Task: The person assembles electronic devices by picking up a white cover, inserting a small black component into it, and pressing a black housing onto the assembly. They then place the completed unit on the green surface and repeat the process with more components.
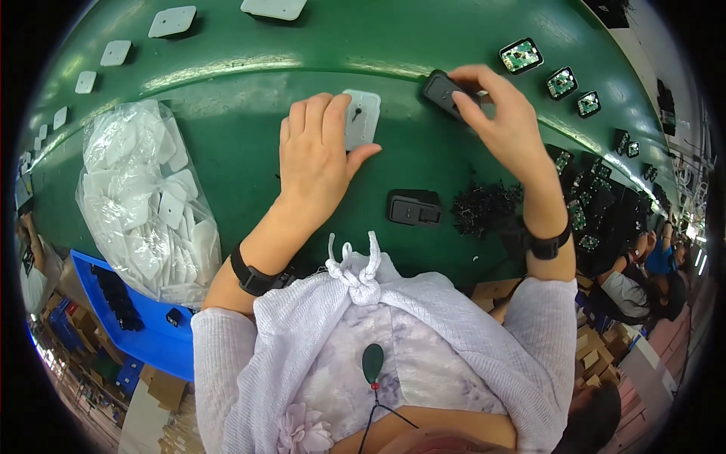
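Observation:
My left hand (314, 144) lies palm down on the green table, its fingers stretched and its thumb out to the side. It covers the left edge of a white rounded plate (364, 121), which has a small dark piece on its face. To the right, my right hand (495, 106) grips a black rectangular plastic housing (441, 91) between thumb and fingers, tilted near the table's raised strip. Another black housing (414, 207) lies between my forearms. Beside it sits a heap of small black parts (484, 209), too fine to make out singly.
A clear bag of white plates (144, 204) lies at the left, above a blue tray (162, 352) with black parts. White plates (172, 21) line the far left. Black housings with green circuit boards (521, 55) stand at the far right; more crowd the right edge. People sit beyond.

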`<state>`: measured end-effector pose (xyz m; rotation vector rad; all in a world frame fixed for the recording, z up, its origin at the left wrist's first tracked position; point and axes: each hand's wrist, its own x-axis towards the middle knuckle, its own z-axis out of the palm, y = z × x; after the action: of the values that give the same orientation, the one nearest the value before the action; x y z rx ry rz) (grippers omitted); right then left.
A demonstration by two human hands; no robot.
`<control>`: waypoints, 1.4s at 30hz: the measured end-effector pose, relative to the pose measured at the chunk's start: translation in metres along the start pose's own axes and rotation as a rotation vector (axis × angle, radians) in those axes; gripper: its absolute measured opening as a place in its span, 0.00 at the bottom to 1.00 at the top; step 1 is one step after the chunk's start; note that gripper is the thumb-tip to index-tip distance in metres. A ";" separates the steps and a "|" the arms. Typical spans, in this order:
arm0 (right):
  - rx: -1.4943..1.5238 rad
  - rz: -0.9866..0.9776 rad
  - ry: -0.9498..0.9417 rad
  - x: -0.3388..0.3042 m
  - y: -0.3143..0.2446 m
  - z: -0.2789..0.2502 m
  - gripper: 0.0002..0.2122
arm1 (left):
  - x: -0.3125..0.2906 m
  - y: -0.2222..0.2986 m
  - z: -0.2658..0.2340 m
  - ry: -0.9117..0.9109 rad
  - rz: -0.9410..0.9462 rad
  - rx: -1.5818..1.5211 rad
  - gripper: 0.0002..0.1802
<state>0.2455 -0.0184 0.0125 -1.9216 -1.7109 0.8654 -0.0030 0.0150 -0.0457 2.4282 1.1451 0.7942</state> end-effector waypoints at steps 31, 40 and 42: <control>-0.228 -0.460 0.139 -0.015 -0.038 0.069 0.21 | -0.008 -0.021 -0.010 -0.135 0.118 -0.267 0.32; -0.181 -0.445 0.213 -0.013 -0.025 0.073 0.22 | -0.009 -0.009 -0.008 -0.105 0.147 -0.021 0.31; -0.081 -0.446 0.168 -0.003 -0.025 0.060 0.21 | -0.007 -0.007 -0.001 -0.047 0.163 -0.025 0.32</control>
<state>0.1862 -0.0233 -0.0129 -1.5153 -1.9813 0.4608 -0.0115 0.0141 -0.0506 2.5300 0.9238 0.7885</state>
